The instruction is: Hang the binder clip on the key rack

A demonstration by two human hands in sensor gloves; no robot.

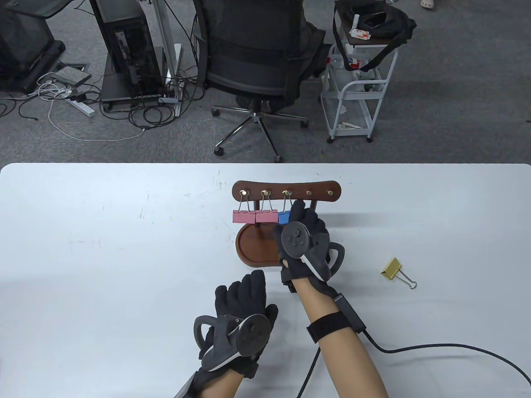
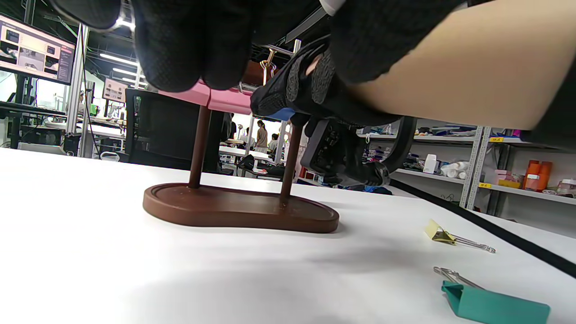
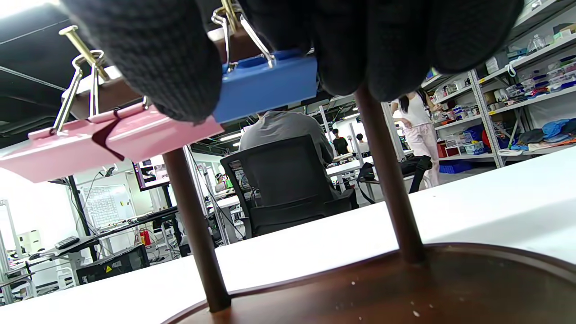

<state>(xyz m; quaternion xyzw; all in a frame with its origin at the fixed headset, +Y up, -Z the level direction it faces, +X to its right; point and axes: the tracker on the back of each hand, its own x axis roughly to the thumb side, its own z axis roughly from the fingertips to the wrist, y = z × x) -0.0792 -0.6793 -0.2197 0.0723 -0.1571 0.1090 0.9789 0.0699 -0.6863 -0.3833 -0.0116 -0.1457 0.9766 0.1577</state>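
Blue binder clip (image 3: pixel 265 85) hangs hooked — right hand (image 1: pixel 305 240) fingers (image 3: pixel 153 67) half-hide it.

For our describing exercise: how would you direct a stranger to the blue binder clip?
Find the brown wooden key rack on the white table. Count its hooks from the left; the blue binder clip hangs from the third, at the right hand. Both neighbours to its left are pink.

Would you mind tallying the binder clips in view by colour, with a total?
Pink binder clips: 2, hanging on the key rack
Blue binder clip: 1, on the third hook
Yellow binder clip: 1, on the table
Green binder clip: 1, on the table
Total: 5
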